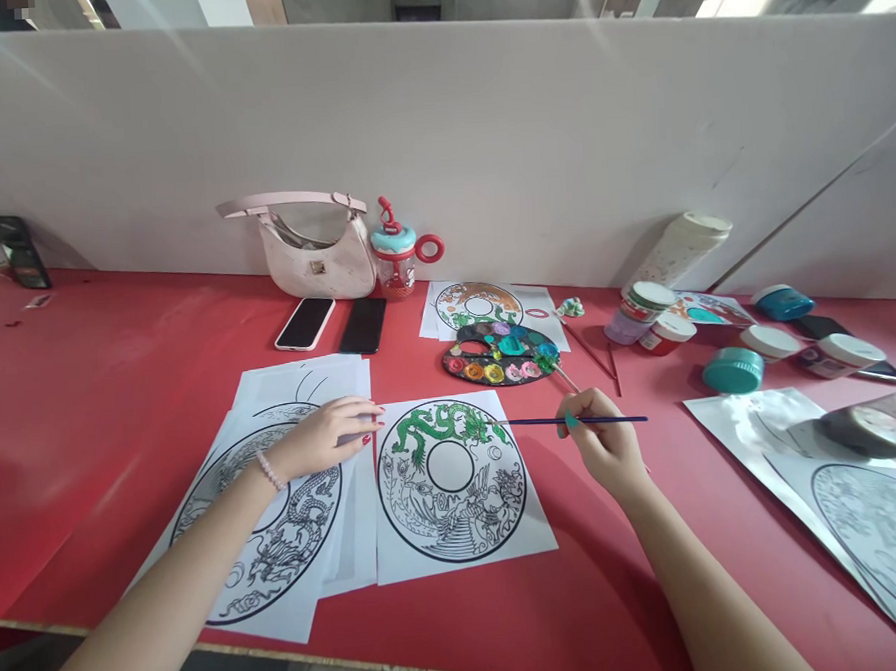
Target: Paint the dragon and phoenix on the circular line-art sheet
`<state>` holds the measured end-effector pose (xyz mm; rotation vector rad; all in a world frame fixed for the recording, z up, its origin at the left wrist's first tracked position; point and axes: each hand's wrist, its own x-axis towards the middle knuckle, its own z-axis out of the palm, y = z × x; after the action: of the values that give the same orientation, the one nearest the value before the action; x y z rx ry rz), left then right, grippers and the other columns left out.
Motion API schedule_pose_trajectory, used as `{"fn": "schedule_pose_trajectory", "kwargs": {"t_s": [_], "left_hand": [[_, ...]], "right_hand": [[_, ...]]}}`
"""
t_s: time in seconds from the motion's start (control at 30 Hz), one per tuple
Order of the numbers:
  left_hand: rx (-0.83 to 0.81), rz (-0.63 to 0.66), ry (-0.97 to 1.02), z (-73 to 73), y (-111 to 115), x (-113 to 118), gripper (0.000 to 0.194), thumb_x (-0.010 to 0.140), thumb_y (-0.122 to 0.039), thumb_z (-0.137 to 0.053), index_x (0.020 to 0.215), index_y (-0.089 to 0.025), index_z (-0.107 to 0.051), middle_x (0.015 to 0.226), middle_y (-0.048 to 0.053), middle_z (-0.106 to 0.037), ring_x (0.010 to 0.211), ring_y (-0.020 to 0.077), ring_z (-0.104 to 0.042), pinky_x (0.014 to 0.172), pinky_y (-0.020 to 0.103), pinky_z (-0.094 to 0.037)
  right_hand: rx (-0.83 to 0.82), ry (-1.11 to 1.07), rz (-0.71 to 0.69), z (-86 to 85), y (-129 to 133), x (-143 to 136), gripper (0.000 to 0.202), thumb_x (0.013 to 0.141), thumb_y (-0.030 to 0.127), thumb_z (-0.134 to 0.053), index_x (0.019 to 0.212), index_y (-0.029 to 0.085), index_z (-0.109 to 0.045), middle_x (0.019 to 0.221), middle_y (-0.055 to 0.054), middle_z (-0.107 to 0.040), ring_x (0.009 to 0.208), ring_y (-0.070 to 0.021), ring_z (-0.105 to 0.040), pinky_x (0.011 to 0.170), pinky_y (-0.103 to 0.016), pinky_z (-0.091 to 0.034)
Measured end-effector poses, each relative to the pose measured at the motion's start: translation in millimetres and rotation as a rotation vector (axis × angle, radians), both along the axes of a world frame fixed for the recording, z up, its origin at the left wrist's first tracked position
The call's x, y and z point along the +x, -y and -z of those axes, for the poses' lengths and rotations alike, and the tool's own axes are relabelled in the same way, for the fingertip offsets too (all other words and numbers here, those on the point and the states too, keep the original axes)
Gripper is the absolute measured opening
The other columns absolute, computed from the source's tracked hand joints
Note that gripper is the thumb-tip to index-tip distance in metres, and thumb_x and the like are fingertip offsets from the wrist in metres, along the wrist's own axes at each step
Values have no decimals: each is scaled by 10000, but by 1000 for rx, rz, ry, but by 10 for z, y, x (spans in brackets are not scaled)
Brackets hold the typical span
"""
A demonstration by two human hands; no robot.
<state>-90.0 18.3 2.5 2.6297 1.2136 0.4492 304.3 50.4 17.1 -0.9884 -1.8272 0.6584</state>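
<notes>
My right hand (pixel 599 436) pinches a thin paintbrush (pixel 610 420) with a dark blue handle, its tip at the green-painted dragon on a white sheet (pixel 460 567). That sheet carries a round line drawing; its lower part, with a bird figure, is uncoloured. Lying with fingers stretched, my left hand (pixel 324 437) rests on the left-hand stack of printed sheets (pixel 283 625), its fingertips by the edge of the painted sheet. Behind the right hand is a dark paint palette (pixel 469 376) with several colours. A second brush (pixel 566 376) leans from the palette's green paint.
A pink handbag (pixel 320 267), a lidded cup (pixel 397 268) and two phones (pixel 362 326) stand or lie at the back. An orange-and-green painted sheet (pixel 428 321) is behind the palette. Paint jars (pixel 733 371), a tipped container (pixel 877 428) and more sheets (pixel 797 407) are at right.
</notes>
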Motion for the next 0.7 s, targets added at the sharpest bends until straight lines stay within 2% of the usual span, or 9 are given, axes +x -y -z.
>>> {"fn": "schedule_pose_trajectory", "kwargs": {"t_s": [0.2, 0.7], "left_hand": [[17, 9, 10, 21, -5, -6, 316, 896, -158, -445, 1137, -236, -635, 1260, 41, -575, 1201, 208, -477, 1019, 406, -435], [16, 8, -2, 15, -5, -6, 306, 899, -162, -444, 1125, -231, -638, 1268, 45, -571, 1205, 211, -475, 1011, 416, -441]], "right_hand": [[-1, 51, 20, -11, -1, -13, 97, 731, 120, -442, 718, 217, -439, 628, 5, -531, 570, -138, -503, 544, -274, -397], [-13, 0, -16, -15, 16, -15, 109, 756, 118, -427, 713, 218, -433, 607, 15, -508, 546, -132, -495, 530, -272, -390]]}}
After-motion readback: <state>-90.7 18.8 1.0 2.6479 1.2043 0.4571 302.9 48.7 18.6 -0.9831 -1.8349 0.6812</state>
